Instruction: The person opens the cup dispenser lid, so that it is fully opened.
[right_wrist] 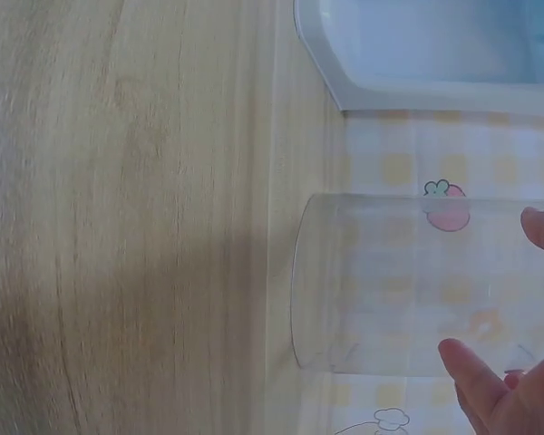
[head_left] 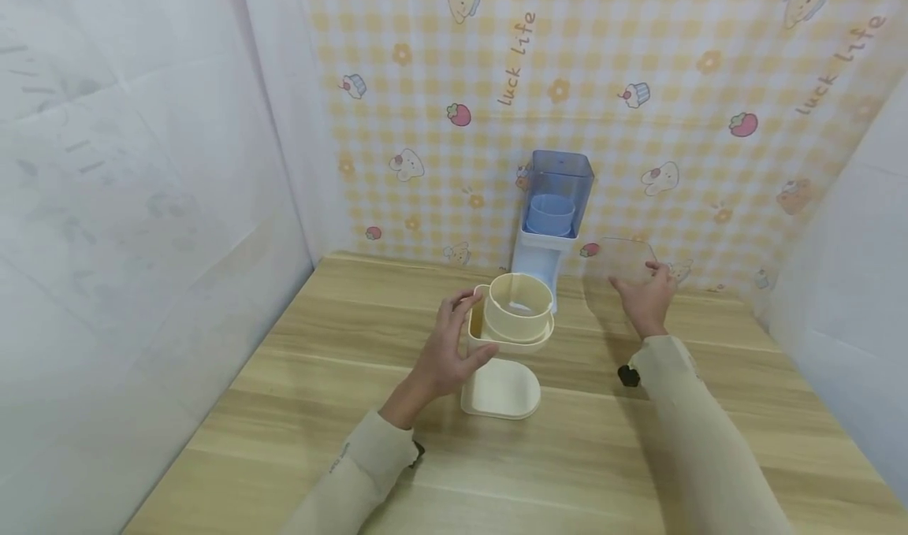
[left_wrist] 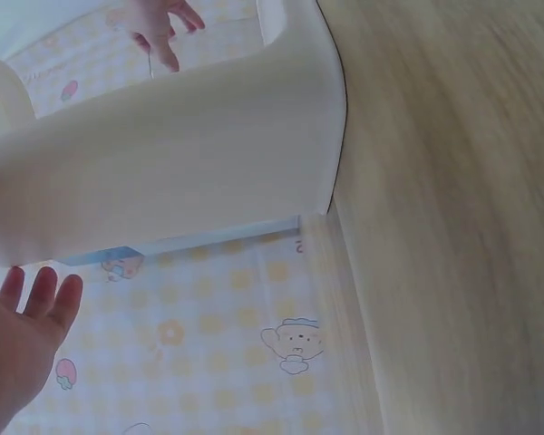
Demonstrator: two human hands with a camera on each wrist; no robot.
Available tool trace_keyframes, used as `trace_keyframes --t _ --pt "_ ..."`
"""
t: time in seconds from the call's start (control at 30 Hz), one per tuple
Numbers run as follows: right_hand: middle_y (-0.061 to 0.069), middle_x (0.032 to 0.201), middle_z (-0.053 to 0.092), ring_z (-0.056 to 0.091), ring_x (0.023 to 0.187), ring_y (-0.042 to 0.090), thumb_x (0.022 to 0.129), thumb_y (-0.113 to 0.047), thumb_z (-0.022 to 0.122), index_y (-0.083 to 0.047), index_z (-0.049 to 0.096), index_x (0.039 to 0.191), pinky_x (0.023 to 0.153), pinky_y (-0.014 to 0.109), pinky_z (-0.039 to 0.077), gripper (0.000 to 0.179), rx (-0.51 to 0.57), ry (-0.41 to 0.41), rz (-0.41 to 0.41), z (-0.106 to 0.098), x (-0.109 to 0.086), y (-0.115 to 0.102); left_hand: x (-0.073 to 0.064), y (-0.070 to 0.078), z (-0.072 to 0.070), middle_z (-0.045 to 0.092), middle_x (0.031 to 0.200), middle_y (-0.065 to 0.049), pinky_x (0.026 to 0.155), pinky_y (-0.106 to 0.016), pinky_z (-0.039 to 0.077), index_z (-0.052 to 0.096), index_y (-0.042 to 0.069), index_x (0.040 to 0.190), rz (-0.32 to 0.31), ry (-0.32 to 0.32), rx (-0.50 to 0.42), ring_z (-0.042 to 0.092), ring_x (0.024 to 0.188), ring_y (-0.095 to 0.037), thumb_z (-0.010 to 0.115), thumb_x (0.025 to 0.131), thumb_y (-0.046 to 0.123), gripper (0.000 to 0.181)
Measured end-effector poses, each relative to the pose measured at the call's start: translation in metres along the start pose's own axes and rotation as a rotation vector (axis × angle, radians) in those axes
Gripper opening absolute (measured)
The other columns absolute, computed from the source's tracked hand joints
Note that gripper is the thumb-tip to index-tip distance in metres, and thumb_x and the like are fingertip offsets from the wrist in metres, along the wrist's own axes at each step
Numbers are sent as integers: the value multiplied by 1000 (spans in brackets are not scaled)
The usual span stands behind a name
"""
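Observation:
A cream dispenser stand (head_left: 518,346) stands mid-table, with a round collar (head_left: 521,306) in its upper holder and a rounded tray (head_left: 504,389) below. My left hand (head_left: 447,354) holds the upper holder from the left, thumb at the front and fingers at the back corner. In the left wrist view, its fingertips (left_wrist: 68,290) show at the stand's back edge; the thumb is hidden. A clear plastic container (right_wrist: 390,281) stands at the back right by the wall. My right hand (head_left: 647,299) is right at it, thumb and fingers spread, overlapping its sides in the right wrist view.
A blue dispenser (head_left: 556,196) with a see-through tank stands behind the cream stand, near the patterned cloth wall (head_left: 426,70). White sheets (head_left: 142,204) border the wooden table (head_left: 319,346) at left and right.

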State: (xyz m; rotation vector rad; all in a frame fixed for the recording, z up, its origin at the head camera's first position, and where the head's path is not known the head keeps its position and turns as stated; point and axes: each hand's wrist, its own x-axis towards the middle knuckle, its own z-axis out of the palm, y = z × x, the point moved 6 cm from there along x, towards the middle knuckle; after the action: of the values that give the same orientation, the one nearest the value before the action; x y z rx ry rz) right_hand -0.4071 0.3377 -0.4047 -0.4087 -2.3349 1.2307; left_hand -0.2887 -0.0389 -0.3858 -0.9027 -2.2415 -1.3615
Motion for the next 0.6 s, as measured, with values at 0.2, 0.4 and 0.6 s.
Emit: trace_keyframes --t 0.2,0.4,0.6 --pt "29 148 29 29 137 43 87 -27 76 -2 29 148 111 54 32 81 2 -18 14 0 0 1 -1 1 -4 34 147 -16 100 -53 46 37 4 146 38 42 6 42 133 -32 52 94 63 79" --pt "27 153 28 27 140 44 87 -20 74 -3 25 151 111 56 31 82 -1 -46 16 -4 1 3 1 1 -6 39 144 -15 96 -51 49 43 4 140 63 74 28 46 129 -30 50 94 64 76" --pt "28 154 22 35 132 46 87 -23 69 -7 22 154 103 59 38 84 -60 -34 29 -11 -3 -1 3 1 -7 43 140 -16 102 -51 46 48 3 137 93 107 60 50 125 -30 52 95 62 72"
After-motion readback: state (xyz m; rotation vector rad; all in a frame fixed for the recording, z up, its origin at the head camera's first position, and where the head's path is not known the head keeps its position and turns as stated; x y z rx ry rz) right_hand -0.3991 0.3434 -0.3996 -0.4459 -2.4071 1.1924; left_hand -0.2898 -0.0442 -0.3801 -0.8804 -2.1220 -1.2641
